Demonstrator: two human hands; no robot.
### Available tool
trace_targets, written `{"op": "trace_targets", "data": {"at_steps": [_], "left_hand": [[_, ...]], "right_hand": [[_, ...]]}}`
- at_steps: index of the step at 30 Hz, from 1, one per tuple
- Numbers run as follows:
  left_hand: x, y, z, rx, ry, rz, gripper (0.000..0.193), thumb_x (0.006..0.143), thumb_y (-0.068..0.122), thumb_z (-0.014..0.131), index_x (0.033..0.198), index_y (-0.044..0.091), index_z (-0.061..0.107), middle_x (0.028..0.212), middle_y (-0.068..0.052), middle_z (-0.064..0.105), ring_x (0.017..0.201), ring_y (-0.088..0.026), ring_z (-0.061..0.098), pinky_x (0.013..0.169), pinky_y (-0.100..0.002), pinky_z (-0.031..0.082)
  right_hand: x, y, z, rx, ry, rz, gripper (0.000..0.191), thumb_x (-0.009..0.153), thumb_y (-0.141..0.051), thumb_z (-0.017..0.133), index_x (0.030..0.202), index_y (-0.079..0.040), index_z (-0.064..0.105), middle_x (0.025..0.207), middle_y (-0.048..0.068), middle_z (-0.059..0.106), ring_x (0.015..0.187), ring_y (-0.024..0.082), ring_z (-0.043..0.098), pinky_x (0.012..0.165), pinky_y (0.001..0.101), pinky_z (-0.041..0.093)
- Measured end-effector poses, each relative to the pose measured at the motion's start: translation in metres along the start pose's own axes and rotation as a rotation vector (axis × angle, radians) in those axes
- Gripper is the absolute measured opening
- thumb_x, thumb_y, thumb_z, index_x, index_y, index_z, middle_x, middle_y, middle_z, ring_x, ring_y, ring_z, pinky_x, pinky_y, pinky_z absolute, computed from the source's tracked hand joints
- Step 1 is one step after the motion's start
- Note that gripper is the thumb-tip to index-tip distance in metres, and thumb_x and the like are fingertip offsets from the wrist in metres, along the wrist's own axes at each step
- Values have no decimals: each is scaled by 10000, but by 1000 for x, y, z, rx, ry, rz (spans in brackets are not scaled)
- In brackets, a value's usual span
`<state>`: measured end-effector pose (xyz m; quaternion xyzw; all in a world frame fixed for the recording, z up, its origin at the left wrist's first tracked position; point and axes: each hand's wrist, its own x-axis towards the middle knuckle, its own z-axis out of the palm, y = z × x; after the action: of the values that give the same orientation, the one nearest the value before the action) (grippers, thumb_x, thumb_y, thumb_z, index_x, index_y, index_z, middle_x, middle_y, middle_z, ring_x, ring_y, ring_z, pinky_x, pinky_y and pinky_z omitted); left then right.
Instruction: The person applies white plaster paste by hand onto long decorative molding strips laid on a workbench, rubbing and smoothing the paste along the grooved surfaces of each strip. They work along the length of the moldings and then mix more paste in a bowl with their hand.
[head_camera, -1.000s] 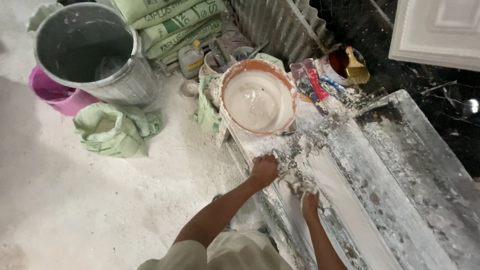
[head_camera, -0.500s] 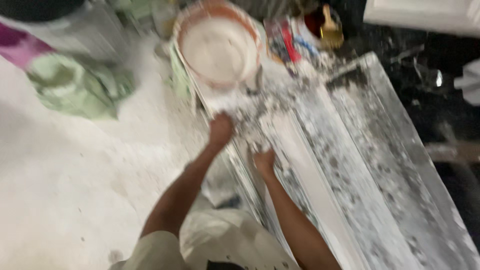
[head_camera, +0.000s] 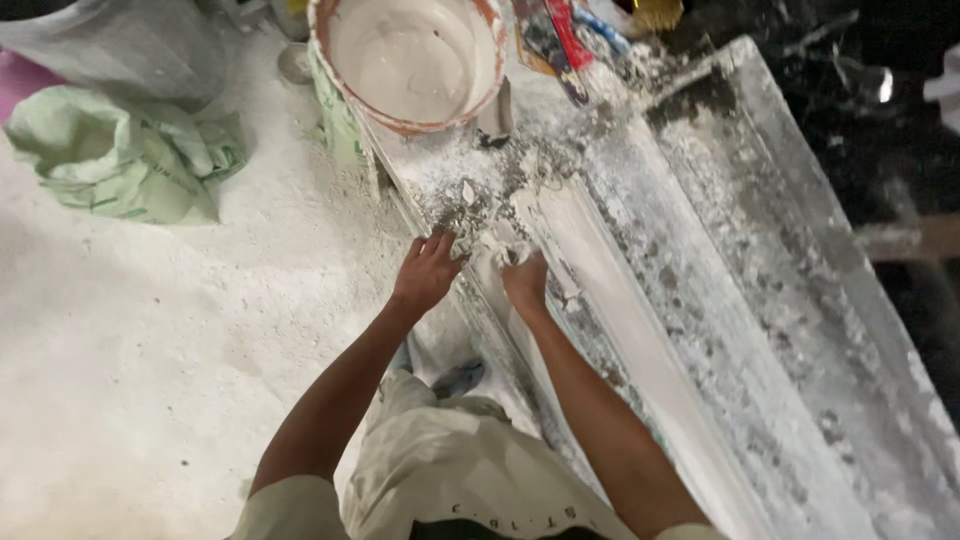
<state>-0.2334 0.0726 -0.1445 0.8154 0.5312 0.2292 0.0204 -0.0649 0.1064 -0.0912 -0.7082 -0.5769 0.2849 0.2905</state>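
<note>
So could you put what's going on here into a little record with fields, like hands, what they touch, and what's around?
Left hand: fingers spread, resting on the near edge of the long white mould
Right hand: on the wet white plaster heaped at the mould's end
Mould surface: crusted with grey and white crumbs
Basin: round, orange-rimmed, holding pale plaster, standing past the hands
Sack: green, crumpled, on the dusty floor to the left
Metal bucket: grey, behind the sack
Holding anything: cannot tell
</note>
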Motion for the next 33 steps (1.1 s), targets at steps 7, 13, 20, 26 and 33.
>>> {"op": "trace_targets", "data": {"at_steps": [7,13,20,26,33], "left_hand": [[12,-11,-10,-69,-230,-48,245,994,271,614,951,114,797,1417,-164,556,1377,-311,479,1091,-477,393],[35,-3,-7,-117,-121,234,421,950,333,567,1185,38,753,1460,-138,547,1432,-339,416,1158,-557,324],[43,-15,2,-33,-260,372,451,978,389,537,1227,59,718,1488,-73,568,1493,-310,361,1171,-610,286],[45,-22,2,-53,-233,416,506,996,424,509,1266,39,697,1511,-98,533,1497,-330,330,1129,-648,307],[45,14,22,-20,-477,358,614,1049,468,366,1442,24,528,1631,-122,333,1546,-314,209,1157,-676,242]], "right_hand": [[0,3,3,-29,15,-23,317,717,-33,763,996,97,689,902,282,734,867,412,735,750,445,578],[-15,-10,1,-43,95,64,289,716,-44,784,939,108,680,877,279,721,845,411,734,735,461,569],[-26,14,1,-266,182,-49,312,725,-36,807,996,63,686,1022,292,699,986,436,668,862,495,532],[-75,69,-36,701,57,307,498,771,-10,651,1248,-1,505,1169,131,676,1081,217,710,839,369,663],[-145,126,-80,79,101,216,400,875,-3,694,1265,-37,611,1189,114,725,1088,226,706,911,374,575]]}}
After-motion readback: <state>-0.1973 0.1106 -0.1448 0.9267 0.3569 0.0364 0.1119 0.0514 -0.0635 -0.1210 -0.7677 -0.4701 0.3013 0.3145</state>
